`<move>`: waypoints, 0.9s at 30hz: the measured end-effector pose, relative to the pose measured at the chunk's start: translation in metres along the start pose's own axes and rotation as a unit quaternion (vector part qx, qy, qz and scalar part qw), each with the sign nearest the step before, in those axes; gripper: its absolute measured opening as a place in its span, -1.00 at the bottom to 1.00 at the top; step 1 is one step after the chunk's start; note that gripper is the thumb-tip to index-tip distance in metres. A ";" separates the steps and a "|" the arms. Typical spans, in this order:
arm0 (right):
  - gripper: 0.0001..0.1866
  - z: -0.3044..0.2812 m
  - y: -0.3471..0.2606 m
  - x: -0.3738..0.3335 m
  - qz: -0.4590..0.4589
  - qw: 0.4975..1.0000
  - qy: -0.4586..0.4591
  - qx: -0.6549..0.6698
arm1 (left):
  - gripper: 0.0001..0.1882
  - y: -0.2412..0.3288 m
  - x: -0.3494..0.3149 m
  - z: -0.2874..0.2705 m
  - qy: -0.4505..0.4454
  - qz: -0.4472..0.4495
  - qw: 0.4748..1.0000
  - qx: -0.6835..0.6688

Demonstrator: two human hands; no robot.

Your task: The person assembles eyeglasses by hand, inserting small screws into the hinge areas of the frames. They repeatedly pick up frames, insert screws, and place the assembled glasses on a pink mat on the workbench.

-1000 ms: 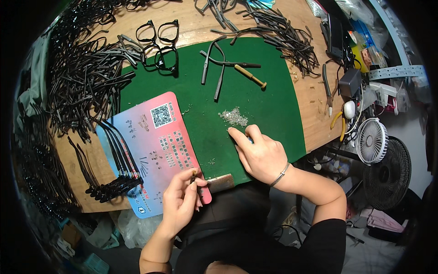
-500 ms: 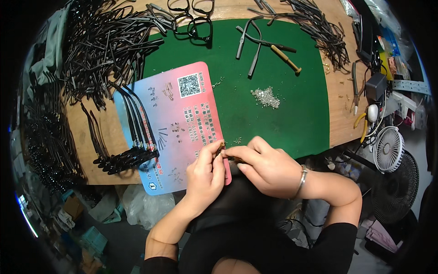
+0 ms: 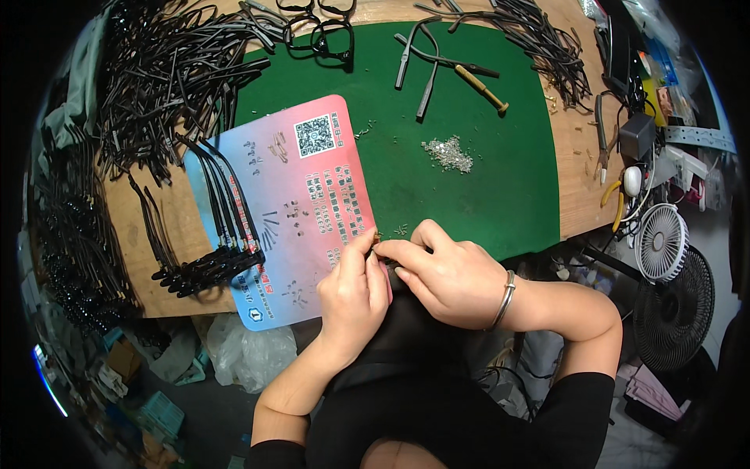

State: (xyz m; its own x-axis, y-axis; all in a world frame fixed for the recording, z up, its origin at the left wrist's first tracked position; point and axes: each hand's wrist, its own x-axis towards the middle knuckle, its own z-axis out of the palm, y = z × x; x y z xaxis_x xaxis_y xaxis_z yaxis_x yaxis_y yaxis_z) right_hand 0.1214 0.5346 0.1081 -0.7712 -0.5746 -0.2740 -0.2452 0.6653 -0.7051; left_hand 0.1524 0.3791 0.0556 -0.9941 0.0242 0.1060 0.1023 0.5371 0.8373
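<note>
My left hand (image 3: pixel 351 295) and my right hand (image 3: pixel 447 275) meet fingertip to fingertip at the near edge of the pink and blue printed mat (image 3: pixel 273 195). Both are closed in a pinch. Between the fingertips shows a small brownish-gold bit, too hidden to name. On the mat lie small screws (image 3: pixel 295 295) and other tiny metal parts in loose groups. Black eyeglass temples (image 3: pixel 223 195) rest across its left side, bunched at their curved ends. Just beyond my fingers, a few tiny metal pieces (image 3: pixel 401 230) lie on the green mat (image 3: pixel 484 203).
A heap of small shiny parts (image 3: pixel 449 154) sits on the green mat. Farther back are a brass-coloured rod (image 3: pixel 482 88), grey temples (image 3: pixel 426 90) and black eyeglass frames (image 3: pixel 332 41). Piles of dark temples (image 3: pixel 172 94) crowd the left. Pliers (image 3: pixel 614 206) and fans (image 3: pixel 662 242) are at right.
The whole view has shifted slightly, the table sliding up and left. Both hands stay together, the right fingers now closer to the left fingertips.
</note>
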 end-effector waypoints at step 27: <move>-0.72 -0.002 0.007 0.018 0.041 0.979 -0.062 0.189 | -0.76 0.001 0.017 -0.031 -0.140 -0.330 0.833 -0.421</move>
State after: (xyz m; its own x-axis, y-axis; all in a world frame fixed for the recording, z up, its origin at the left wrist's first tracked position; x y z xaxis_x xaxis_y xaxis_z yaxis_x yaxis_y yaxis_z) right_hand 0.1049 0.5295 0.0994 -0.6960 -0.5954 -0.4015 0.0681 0.5019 -0.8623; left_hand 0.1366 0.3539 0.0743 -0.8009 0.2172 -0.5580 -0.5986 -0.2680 0.7548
